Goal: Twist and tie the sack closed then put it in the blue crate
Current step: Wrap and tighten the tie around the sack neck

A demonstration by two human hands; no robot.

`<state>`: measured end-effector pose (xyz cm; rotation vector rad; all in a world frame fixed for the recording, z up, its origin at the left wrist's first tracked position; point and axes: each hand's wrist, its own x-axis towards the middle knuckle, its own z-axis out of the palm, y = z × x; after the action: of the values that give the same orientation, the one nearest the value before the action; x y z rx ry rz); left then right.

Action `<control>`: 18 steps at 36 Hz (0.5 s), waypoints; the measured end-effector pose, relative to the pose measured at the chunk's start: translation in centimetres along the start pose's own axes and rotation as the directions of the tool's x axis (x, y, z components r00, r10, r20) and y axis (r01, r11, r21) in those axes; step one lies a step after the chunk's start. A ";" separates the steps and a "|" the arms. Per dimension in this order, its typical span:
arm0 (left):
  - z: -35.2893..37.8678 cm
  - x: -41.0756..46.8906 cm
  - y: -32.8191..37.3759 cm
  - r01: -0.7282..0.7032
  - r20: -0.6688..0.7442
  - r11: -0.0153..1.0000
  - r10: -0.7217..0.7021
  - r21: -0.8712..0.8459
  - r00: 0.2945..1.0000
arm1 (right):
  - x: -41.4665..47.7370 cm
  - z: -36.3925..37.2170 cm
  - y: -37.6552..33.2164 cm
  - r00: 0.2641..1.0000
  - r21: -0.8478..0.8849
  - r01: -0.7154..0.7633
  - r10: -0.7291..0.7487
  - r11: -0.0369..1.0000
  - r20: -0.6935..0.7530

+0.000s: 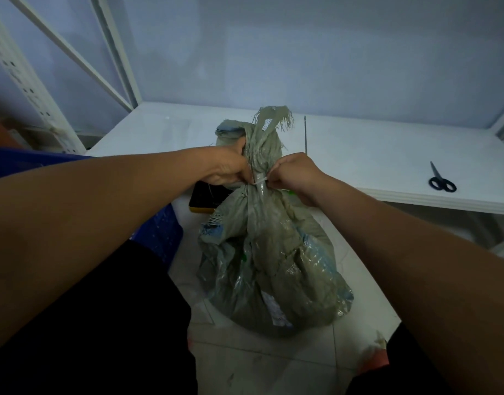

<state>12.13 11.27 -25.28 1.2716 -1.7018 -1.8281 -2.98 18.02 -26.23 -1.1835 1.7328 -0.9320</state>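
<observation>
Curled fingers of left hand [231, 168] and right hand [295, 173] pinched the tie [259, 181] round the twisted sack [273, 266]; the blue crate [156, 226] stood left of it.

Both bare forearms reach forward and converge, wrists nearly meeting. The left grip [231, 169] has its fingers curled round the twisted neck of the sack [273, 266]. The right grip [293, 173], knuckles up, pinches the white tie [260, 181] just beside it.

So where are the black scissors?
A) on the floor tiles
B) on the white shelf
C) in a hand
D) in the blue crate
B: the black-handled metal scissors lie on the flat white shelf board, right of the grey-green woven plastic sack.
</observation>
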 end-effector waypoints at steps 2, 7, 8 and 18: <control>0.2 -0.3 0.2 0.000 -0.007 1.000 0.000 0.025 1.000 | 0.2 0.0 0.1 1.000 -0.011 0.005 -0.005 1.000 -0.006; 0.4 -0.8 0.2 0.034 0.008 0.987 -0.036 0.155 0.999 | -0.6 0.2 -1.1 1.000 0.086 0.023 -0.024 0.996 0.006; 0.3 -0.9 0.2 0.048 0.018 0.984 -0.052 0.170 0.999 | -0.8 0.3 -1.2 0.999 0.104 0.035 -0.037 0.994 0.016; 0.7 -1.6 0.2 0.001 -0.152 0.997 0.011 0.082 0.988 | -0.3 0.8 -0.6 0.990 -0.163 0.140 -0.140 0.977 0.010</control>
<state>12.39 12.85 -24.56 1.3996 -1.7100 -1.6283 -1.93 18.03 -25.94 -1.4274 1.7727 -0.8859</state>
